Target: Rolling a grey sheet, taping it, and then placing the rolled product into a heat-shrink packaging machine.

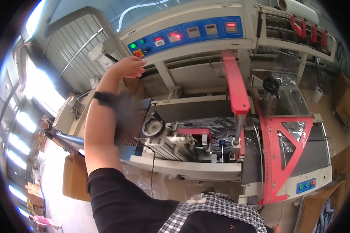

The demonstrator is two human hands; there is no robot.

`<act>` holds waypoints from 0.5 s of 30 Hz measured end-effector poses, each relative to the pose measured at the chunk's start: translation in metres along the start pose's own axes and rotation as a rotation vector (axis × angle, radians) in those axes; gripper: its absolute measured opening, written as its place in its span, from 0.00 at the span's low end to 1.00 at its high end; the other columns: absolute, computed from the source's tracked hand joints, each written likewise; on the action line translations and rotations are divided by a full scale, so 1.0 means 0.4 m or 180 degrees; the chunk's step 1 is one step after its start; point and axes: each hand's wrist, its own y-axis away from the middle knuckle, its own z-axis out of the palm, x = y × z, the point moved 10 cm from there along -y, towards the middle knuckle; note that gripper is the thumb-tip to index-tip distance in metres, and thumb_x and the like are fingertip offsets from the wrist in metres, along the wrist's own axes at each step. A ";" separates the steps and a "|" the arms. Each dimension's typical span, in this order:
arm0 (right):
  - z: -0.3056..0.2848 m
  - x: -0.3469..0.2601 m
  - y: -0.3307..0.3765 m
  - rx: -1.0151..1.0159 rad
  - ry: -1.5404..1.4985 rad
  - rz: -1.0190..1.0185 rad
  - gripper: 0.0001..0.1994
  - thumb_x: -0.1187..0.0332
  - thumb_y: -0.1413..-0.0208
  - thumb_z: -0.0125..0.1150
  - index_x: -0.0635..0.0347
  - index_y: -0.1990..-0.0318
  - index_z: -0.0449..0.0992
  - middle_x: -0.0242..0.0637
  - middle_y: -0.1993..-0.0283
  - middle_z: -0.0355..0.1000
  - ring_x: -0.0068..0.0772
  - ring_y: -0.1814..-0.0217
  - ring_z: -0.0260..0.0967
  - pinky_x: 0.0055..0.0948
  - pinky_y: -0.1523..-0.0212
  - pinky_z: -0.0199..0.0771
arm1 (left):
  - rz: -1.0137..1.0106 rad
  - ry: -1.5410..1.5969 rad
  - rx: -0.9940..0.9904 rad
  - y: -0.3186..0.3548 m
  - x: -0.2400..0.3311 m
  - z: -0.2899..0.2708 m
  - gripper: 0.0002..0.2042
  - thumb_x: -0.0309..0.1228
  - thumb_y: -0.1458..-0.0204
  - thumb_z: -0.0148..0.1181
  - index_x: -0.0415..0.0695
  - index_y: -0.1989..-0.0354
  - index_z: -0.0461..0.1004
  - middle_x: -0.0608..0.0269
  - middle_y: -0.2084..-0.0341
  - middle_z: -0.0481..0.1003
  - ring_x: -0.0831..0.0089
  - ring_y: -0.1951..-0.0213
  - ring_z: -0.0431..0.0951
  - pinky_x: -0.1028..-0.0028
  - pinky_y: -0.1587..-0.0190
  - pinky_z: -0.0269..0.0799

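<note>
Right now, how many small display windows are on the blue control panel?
5, in a row along the blue control panel: at and. None seems hidden by the left hand.

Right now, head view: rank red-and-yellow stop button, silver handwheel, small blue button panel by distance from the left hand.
From the left hand:
1. Stop button, just above the fingers on the top control panel.
2. Handwheel, below the hand, mid-machine.
3. Small blue panel, far lower right corner of the machine.

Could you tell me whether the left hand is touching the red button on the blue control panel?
Cannot tell. In the head view the left hand reaches the red button, fingertips beside it, but no contact or gap shows plainly.
</note>
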 end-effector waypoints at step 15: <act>0.452 0.414 0.524 0.0397 -0.0066 0.0693 0.21 0.48 0.44 0.51 0.61 0.63 0.67 0.37 0.73 0.66 0.31 0.79 0.62 0.30 0.83 0.62 | 0.0032 0.0476 0.0966 -0.830 -0.463 -0.298 0.18 0.47 0.43 0.51 0.46 0.71 0.76 0.64 0.73 0.77 0.80 0.81 0.73 0.80 0.78 0.67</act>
